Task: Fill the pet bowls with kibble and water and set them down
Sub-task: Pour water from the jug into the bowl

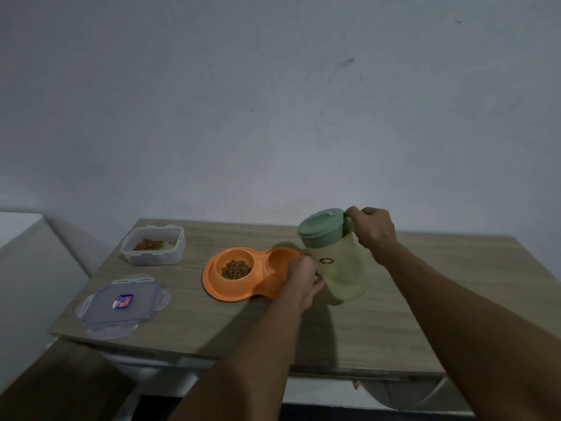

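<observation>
Orange plastic double pet bowl [230, 291] on wooden table [379, 323]: left well holding kibble [236, 269], right well seemingly dry (water pending); right hand [372, 229] gripping tilting pale-green lidded jug's [343, 268] handle, left hand [305, 279] curled, steadying its base.

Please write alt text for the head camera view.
Both hands tilt a pale green plastic pitcher toward the empty half of an orange double pet bowl; the other half holds kibble. An open clear container sits left.

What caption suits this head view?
Both hands tilt a green jug toward the orange double bowl, kibble already in.
</observation>
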`<state>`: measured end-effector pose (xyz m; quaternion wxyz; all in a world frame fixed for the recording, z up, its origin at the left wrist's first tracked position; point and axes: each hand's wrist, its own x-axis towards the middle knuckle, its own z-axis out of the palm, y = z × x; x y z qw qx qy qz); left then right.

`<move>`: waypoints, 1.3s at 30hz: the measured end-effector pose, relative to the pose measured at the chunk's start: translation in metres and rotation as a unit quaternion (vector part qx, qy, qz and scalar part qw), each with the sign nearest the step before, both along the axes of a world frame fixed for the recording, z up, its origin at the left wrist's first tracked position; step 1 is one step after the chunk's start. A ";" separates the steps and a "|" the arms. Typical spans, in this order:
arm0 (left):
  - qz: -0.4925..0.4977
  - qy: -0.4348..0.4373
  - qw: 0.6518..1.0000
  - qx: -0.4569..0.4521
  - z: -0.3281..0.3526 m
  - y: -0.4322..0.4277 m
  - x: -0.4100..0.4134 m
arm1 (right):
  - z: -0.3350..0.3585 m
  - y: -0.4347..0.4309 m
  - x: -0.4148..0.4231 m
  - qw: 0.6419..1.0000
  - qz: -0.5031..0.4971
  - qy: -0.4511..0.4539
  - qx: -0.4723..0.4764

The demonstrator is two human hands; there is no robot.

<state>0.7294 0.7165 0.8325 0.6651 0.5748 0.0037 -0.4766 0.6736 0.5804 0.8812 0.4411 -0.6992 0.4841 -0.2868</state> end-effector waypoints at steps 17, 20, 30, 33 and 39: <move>-0.094 -0.124 0.988 0.006 0.032 -0.047 -0.008 | -0.043 -0.021 -0.049 0.943 -0.184 -0.195 0.197; -0.089 -0.131 0.987 0.001 0.028 -0.053 -0.010 | -0.047 -0.024 -0.052 0.948 -0.185 -0.183 0.183; -0.079 -0.147 0.986 0.016 0.030 -0.076 0.001 | -0.057 -0.040 -0.044 0.974 -0.157 -0.125 0.103; -0.077 -0.156 0.985 0.023 0.032 -0.079 0.001 | -0.058 -0.046 -0.040 0.978 -0.155 -0.107 0.090; -0.067 -0.167 0.983 0.029 0.035 -0.082 0.000 | -0.054 -0.053 -0.040 0.985 -0.144 -0.066 0.061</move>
